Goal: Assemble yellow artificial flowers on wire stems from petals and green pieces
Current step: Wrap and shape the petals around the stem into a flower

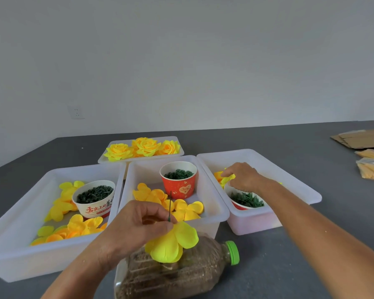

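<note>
A left hand [138,221] pinches a yellow half-built flower [173,244] on its wire stem [170,206] above a lying bottle [177,275]; behind it, a right hand [242,176] grips a petal [227,179] in a white bin [289,182] beside a cup of green pieces [246,200].

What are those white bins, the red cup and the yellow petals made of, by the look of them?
The white rectangular bins look like translucent, matte plastic: contents glow faintly through the walls. The red printed cup seems to be paper, judging by its rolled white rim and printed heart. The yellow petals that the left hand holds look like soft fabric, thin and cupped, though foam cannot be ruled out.
</note>
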